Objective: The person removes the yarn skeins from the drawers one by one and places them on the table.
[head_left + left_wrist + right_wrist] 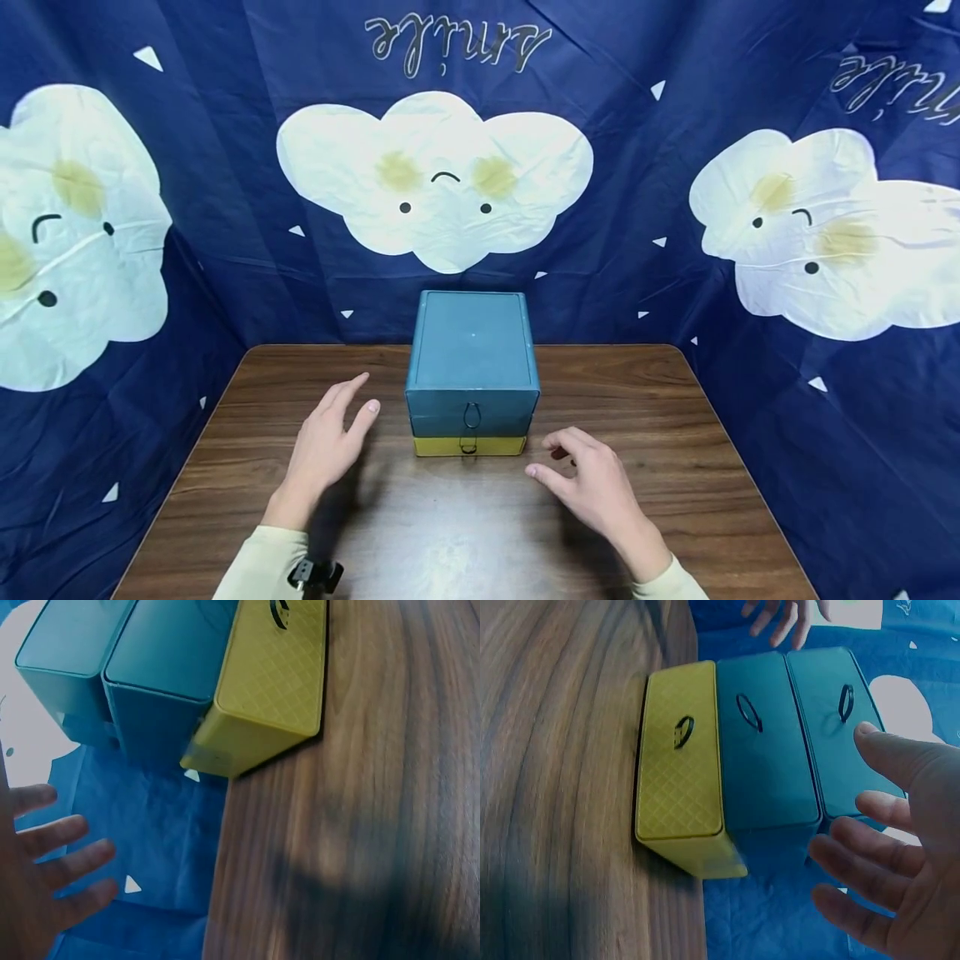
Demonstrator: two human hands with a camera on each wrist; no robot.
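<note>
A small stack of drawers [471, 367] stands at the middle of the wooden table [675, 433]: two teal drawers over a yellow bottom drawer [469, 446], each with a dark ring pull. The right wrist view shows the yellow drawer [681, 780] and the teal drawers [769, 761] shut. My left hand [330, 437] hovers left of the stack with fingers straight, holding nothing. My right hand [588, 483] hovers at the front right of the stack, fingers loosely bent and empty. The left wrist view shows the yellow drawer's side [262, 690] and my left hand's fingers [64, 859].
A dark blue cloth printed with white clouds [435, 179] hangs close behind and on both sides of the table. Bare wood lies in front of the stack and to either side of it.
</note>
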